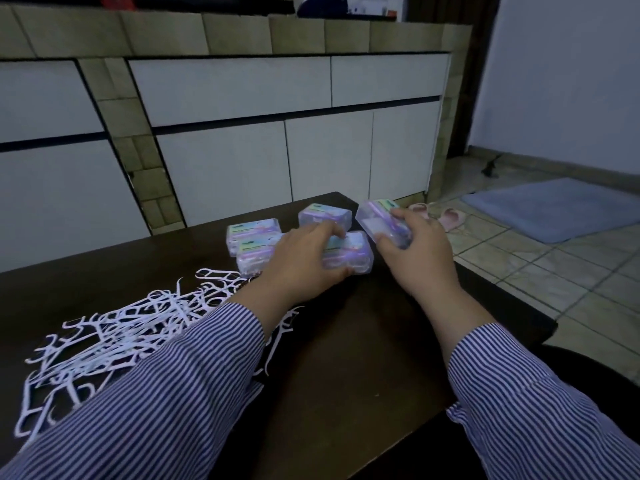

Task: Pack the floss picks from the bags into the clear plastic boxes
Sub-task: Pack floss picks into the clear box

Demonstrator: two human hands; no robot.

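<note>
On the table (363,341), toward its far edge: a cluster of clear plastic boxes. Farthest left, one box (252,230), with a second box (258,256) just before it and touching. Behind and to the right, a third box (325,216). Before that, a fourth box (349,258), under the left hand (308,261). Rightmost, a fifth box (381,220), tilted and lifted off the table, gripped in the right hand (415,251). Spread over the near left of the table, a loose heap of floss picks (131,330), partly beneath the left sleeve (156,403). Behind the table, a cabinet front (277,133). On the floor at right, slippers (446,216), with a mat (554,206) beyond them.
</note>
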